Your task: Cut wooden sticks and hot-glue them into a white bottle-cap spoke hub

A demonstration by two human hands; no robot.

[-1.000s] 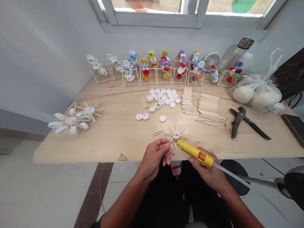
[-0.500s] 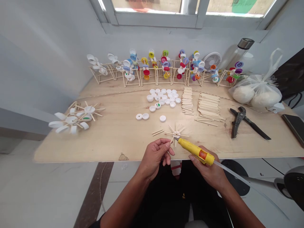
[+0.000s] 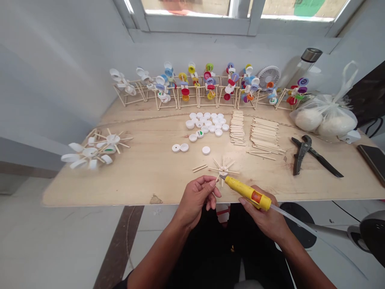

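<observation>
A white cap with several wooden sticks fanned out around it, a spoked wheel (image 3: 223, 170), lies near the table's front edge. My left hand (image 3: 199, 198) pinches a short wooden stick (image 3: 217, 178) at the wheel's lower left. Wrapped round a yellow glue gun (image 3: 243, 189), my right hand (image 3: 266, 214) holds its nozzle close to that stick and the cap. A clear glue stick trails from the gun's back end. Two loose sticks (image 3: 199, 167) lie left of the wheel, and a single white cap (image 3: 206, 150) sits behind it.
White caps (image 3: 205, 129) and stick piles (image 3: 264, 134) lie mid-table. Finished wheels on stick frames (image 3: 188, 96) line the back. At left are more wheels (image 3: 90, 152); at right, black cutters (image 3: 301, 154), a phone (image 3: 372, 160), a plastic bag (image 3: 327, 118) and a bottle (image 3: 303, 66).
The glue gun's tip has shifted very slightly to the left. My left hand stays in place with the stick.
</observation>
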